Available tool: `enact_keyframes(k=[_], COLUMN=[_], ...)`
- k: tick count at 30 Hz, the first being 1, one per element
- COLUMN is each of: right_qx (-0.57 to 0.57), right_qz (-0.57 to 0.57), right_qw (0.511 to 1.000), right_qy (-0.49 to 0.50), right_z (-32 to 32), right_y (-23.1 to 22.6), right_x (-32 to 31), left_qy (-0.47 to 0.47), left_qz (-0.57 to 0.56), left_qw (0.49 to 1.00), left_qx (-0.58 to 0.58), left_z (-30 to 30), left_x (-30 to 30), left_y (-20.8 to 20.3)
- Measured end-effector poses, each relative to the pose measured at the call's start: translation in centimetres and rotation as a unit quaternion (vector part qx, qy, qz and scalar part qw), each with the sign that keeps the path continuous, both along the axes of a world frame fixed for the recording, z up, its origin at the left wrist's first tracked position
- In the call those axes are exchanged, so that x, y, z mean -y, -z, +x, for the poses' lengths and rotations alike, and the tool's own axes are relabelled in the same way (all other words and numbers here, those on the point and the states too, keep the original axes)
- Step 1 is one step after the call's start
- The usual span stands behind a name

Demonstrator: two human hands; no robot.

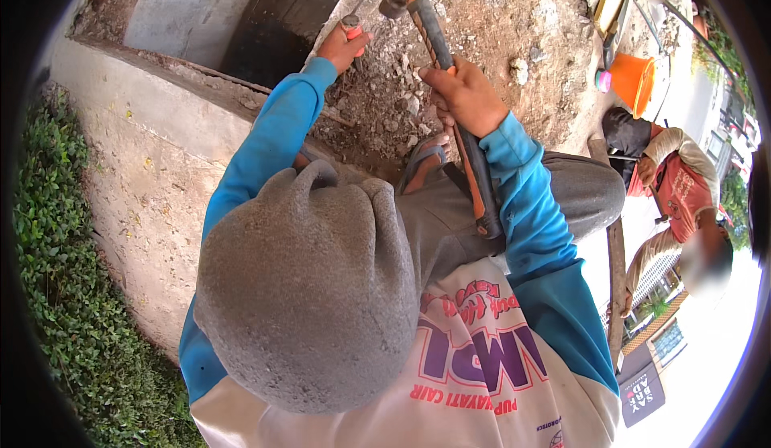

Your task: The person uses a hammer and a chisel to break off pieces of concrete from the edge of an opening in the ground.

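Observation:
In my left hand (338, 53) is a chisel (352, 25) with a red-orange grip, the fingers closed round it. Its dark top end points up, and its lower end is hidden by the hand and the rubble. My right hand (470, 101) is wrapped round the middle of a hammer (431, 32) with a black and orange handle. The metal head is raised, apart from the chisel and a little to its right. Below both hands lies broken, crumbly masonry (401, 98) with loose pale chips.
Left of the chisel is a dark opening (277, 26) edged by a concrete wall (161, 139). A green hedge (64, 271) runs beyond the wall. At right are an orange bucket (633, 82), a wooden pole (617, 287) and another person (679, 175). My sandalled foot (426, 163) is close to the rubble.

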State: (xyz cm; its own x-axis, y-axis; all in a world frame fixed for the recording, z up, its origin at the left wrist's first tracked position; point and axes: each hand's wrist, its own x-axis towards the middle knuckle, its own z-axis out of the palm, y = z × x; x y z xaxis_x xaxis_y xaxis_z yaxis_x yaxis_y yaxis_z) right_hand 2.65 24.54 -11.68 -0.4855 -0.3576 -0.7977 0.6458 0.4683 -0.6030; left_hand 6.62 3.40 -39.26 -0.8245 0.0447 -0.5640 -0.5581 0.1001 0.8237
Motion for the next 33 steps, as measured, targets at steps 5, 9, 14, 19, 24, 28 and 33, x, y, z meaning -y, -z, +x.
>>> enact_keyframes(k=[5,9,14,19,24,28,33], right_qx=[-0.204,-0.369,-0.140,0.003,-0.107,-0.048,0.019], right_qz=[-0.110,-0.172,0.097,0.032,0.020,0.002,0.023], right_qw=[0.969,0.908,0.974,0.997,0.994,0.998,0.998], right_qy=[0.085,0.103,-0.148,-0.073,-0.014,0.040,0.058], right_z=[-3.6,-3.7,2.7,2.6,-0.8,-0.3,0.6], right_y=[-10.0,-10.5,7.2,2.7,1.9,2.5,4.0], right_x=[2.9,6.4,-0.5,-0.8,-0.9,-1.6,-2.4], left_qy=[0.008,-0.003,-0.033,-0.037,0.121,0.173,-0.103], left_qz=[-0.084,-0.067,-0.047,-0.046,-0.080,-0.095,0.021], left_qw=[0.995,0.997,0.989,0.994,0.976,0.937,0.977], left_qx=[-0.054,-0.039,-0.134,-0.097,-0.160,-0.288,-0.187], left_z=[0.3,1.2,0.2,3.8,6.4,9.6,7.9], left_x=[-2.2,-1.9,-3.2,-2.6,-4.2,-3.3,-2.5], left_y=[-3.2,-2.7,-4.7,0.4,-7.4,-8.1,-8.5])
